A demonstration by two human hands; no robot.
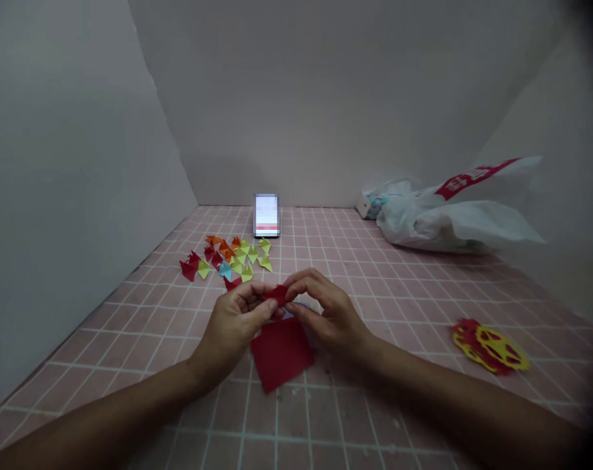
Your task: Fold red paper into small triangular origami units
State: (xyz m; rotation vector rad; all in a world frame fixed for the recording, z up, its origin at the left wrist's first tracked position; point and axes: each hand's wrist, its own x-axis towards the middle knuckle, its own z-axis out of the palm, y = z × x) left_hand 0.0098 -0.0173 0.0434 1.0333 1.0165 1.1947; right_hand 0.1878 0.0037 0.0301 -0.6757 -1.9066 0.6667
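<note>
A small folded red paper (276, 294) is pinched between my two hands, above the table. My left hand (237, 316) grips its left side with thumb and fingers. At its right end, the thumb and bent fingers of my right hand (328, 310) close on it. Just below lies a stack of red paper squares (282, 352), with a bit of pale bluish paper (299, 309) showing behind it. Beyond my left hand sits a group of folded paper figures (228, 256) in red, orange, yellow and blue; the nearest red one is partly covered by my fingers.
A lit phone (266, 215) stands upright near the back wall. At the back right, a white plastic bag (447, 219) lies beside a small box (369, 203). Red and yellow cut-out shapes (492, 347) rest at the right. Walls enclose the pink tiled surface (144, 333).
</note>
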